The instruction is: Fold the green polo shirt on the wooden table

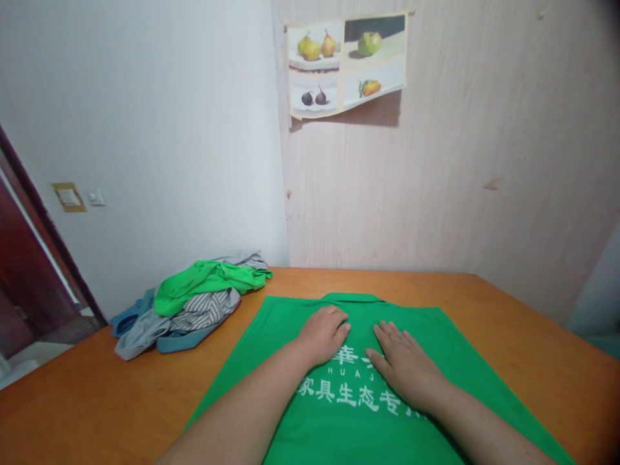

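Note:
A green collared shirt [310,439] lies spread on the wooden table, its back with white printed lettering facing up and its collar at the far end. On the upper middle of the shirt rests my left hand [323,334], fingers slightly bent and holding nothing. To the right, my right hand [407,365] lies flat on the cloth with its fingers stretched out, covering part of the lettering. A short gap separates the two hands. The lower part of the shirt runs out of view at the bottom.
A heap of crumpled clothes [206,305], bright green, striped, grey and blue, sits at the table's back left. The orange-brown table [126,400] meets the wall behind it. Fruit pictures [346,64] hang on the wall. At far left is a dark red door [29,258].

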A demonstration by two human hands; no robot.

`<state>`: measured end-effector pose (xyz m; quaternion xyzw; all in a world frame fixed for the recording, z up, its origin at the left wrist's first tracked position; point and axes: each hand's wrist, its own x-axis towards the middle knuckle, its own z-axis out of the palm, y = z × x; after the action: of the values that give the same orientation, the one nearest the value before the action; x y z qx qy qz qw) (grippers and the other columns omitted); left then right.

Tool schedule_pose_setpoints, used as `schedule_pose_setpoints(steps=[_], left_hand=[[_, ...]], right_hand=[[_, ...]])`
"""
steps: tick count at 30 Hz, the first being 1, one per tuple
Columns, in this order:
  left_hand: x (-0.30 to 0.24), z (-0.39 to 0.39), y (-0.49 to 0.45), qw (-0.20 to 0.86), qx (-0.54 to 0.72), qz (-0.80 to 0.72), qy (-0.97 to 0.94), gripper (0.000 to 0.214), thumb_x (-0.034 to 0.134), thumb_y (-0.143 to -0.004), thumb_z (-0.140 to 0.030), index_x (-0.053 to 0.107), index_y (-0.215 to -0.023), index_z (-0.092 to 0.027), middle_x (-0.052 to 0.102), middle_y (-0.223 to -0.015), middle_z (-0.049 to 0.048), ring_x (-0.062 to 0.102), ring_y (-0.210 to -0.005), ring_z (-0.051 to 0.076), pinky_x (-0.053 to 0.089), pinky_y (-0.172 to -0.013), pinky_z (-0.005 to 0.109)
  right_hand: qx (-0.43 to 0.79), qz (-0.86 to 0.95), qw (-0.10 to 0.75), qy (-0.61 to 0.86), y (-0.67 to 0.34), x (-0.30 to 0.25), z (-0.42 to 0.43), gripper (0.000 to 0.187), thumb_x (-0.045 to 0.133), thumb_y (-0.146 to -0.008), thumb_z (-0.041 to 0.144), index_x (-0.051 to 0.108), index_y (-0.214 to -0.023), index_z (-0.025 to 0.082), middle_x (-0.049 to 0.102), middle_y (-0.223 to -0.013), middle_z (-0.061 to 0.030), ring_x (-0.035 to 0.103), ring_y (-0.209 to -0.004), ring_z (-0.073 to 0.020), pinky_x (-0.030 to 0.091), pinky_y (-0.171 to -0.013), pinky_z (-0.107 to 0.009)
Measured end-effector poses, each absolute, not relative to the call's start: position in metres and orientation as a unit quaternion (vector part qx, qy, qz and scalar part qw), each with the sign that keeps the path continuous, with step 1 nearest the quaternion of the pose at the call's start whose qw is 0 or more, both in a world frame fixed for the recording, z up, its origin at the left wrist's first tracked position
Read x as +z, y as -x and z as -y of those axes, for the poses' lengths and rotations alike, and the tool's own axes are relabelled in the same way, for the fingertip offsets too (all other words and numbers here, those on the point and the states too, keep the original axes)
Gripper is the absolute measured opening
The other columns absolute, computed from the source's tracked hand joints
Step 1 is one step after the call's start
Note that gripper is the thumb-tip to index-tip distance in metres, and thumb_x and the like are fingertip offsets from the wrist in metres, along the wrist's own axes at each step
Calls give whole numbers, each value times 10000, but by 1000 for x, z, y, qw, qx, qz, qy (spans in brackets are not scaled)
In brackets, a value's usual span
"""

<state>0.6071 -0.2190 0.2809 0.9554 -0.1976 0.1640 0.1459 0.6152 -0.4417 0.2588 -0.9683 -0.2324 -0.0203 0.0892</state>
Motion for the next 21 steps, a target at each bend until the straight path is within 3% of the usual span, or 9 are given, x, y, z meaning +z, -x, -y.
schedule_pose_setpoints(steps=[4, 9, 14, 21], left_hand=[[273, 218, -611, 131, 90, 170, -972, 566, 361, -964, -556, 485, -1401, -219, 440, -1499, 93, 358, -1394, 284, 276, -1143, 490], [276, 216, -610, 112, 33, 129, -985, 742, 217, -927, -709, 330, -1508, -262, 232, -1604, 59, 157, -1478, 291, 151, -1163, 582], [277, 217, -609, 103, 26, 119, -987, 779, 171, -912, -735, 302, -1521, -266, 182, -1616, 44, 107, -1489, 277, 135, -1169, 565], [282, 219, -607, 102, 17, 119, -987, 776, 179, -917, -724, 300, -1523, -256, 179, -1616, 45, 108, -1489, 276, 134, -1171, 561]], right_hand=[[-8, 235, 85, 968, -614, 262, 444, 775, 250, -939, 638, 343, -1508, 121, 257, -1582, -137, 181, -1469, -281, 150, -1185, -467], [6, 233, 86, 969, -616, 264, 447, 802, 229, -924, 683, 320, -1520, 154, 239, -1593, -108, 163, -1475, -268, 122, -1190, -472], [13, 185, 80, 979, -625, 262, 453, 817, 210, -912, 705, 312, -1525, 175, 215, -1604, -79, 134, -1481, -272, 99, -1189, -488], [-1, 39, 68, 997, -650, 257, 480, 887, 194, -892, 723, 294, -1525, 110, 212, -1603, -121, 137, -1475, -315, 115, -1173, -537]])
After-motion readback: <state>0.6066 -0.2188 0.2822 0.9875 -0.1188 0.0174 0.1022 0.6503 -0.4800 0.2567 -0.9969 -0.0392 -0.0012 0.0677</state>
